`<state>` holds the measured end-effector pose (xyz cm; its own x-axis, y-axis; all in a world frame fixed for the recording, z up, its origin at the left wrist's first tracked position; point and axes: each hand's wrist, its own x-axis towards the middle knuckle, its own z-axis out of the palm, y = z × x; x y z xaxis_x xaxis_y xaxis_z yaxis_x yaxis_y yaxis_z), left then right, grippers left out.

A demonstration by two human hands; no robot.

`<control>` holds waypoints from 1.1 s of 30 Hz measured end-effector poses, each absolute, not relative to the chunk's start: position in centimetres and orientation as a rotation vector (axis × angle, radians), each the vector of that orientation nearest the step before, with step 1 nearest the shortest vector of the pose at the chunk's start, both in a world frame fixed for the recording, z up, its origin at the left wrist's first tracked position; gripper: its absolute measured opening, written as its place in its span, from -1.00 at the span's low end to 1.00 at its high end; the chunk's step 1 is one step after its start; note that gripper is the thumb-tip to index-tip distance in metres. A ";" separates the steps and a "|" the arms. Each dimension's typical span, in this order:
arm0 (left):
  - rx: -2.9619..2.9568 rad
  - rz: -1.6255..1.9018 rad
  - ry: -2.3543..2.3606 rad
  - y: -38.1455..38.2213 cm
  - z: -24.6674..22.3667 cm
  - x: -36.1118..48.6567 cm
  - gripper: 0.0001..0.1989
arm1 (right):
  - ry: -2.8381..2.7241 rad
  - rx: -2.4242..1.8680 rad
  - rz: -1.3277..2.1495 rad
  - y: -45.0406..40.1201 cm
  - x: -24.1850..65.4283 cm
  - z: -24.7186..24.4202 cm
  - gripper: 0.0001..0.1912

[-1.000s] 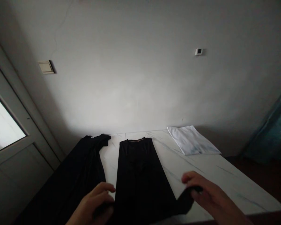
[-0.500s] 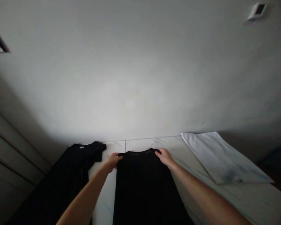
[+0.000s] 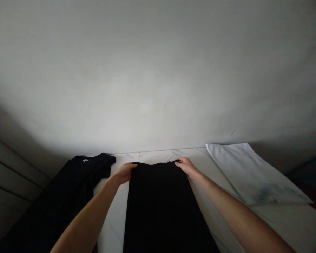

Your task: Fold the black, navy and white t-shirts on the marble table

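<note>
Fingers (image 3: 183, 160) advanced, pinching black shirt (image 3: 162, 207) at far corners

Tabletop (image 3: 116, 207) gap btwn L garment (image 3: 55, 193) & ctr shirt (image 3: 158, 200), L forearm (image 3: 94, 211) partly in way; wall (image 3: 158, 88) blocks rear.

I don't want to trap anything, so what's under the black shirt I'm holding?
White marbled tabletop shows along both sides of the black shirt, whose far corners your left hand and right hand hold. What lies directly beneath is covered and can't be seen.

Dim and soft, brightest on the wall (image 3: 147, 88) beyond the black garment (image 3: 160, 203), shadowy far to its sides
</note>
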<state>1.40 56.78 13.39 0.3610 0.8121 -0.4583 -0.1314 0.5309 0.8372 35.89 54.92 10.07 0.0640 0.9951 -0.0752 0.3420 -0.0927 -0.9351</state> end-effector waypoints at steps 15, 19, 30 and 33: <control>1.575 0.133 1.477 62.0 16.6 4.8 -0.70 | -1.720 -1.894 1.107 57.8 35.3 14.4 -0.63; 1.802 0.000 1.497 62.4 18.0 6.9 -0.75 | -1.780 -1.964 1.171 58.9 34.4 16.3 -0.59; 2.868 0.186 0.959 43.0 20.3 4.1 -0.78 | -2.546 -1.248 0.482 45.8 34.9 19.9 -0.56; 2.976 0.151 0.977 38.3 17.4 2.9 -0.77 | -2.676 -1.275 0.341 40.6 34.4 18.6 -0.54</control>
<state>2.89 38.29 17.44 0.8012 0.5916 0.0894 0.5911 -0.8058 0.0352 34.44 40.58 18.56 -0.6247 0.7796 0.0443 0.7436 0.6112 -0.2709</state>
